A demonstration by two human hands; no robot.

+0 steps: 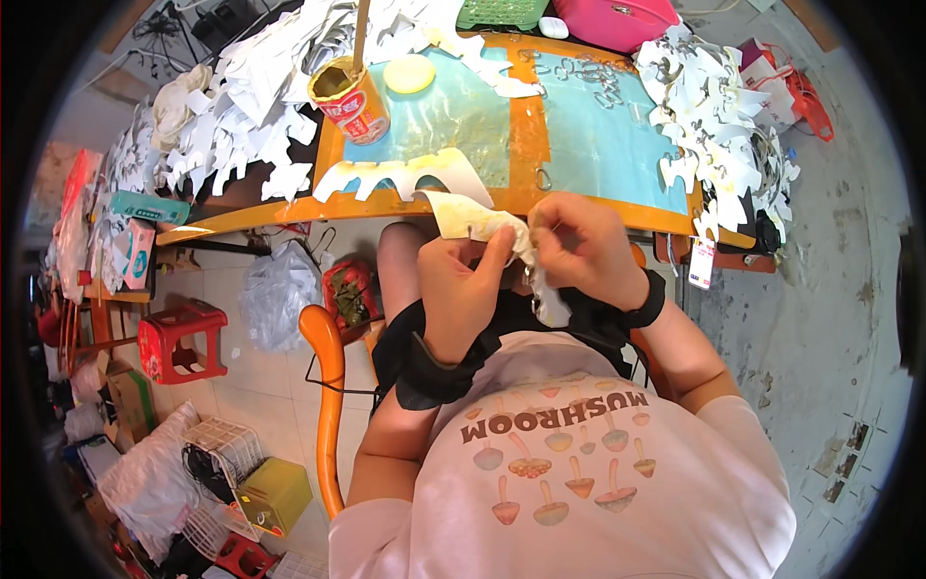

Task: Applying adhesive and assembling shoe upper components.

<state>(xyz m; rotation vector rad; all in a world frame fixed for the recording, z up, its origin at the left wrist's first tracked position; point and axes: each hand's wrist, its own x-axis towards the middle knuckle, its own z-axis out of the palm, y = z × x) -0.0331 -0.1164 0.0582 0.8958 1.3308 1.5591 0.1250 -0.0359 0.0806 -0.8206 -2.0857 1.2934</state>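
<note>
My left hand (pixel 461 294) grips a white scalloped strip (pixel 458 214) with yellowish glue-like stains, thumb on top. The strip hangs over the table's near edge above my lap, its lower end dangling between my hands. My right hand (pixel 590 253) is closed in a pinch at the strip's folded edge; whether a small part sits between those fingertips is hidden. Small metal bits show along the strip. A similar scalloped strip (pixel 405 174) lies on the table just beyond my left hand. One loose metal ring (pixel 544 179) rests near my right hand.
On the table (pixel 530 125) stand a red-and-yellow can (pixel 357 114) with a stick in it and a yellow lid (pixel 409 73). Metal rings (pixel 598 77) lie at the back. White pieces pile up left (pixel 251 96) and right (pixel 709 125). A red stool (pixel 183 338) stands left.
</note>
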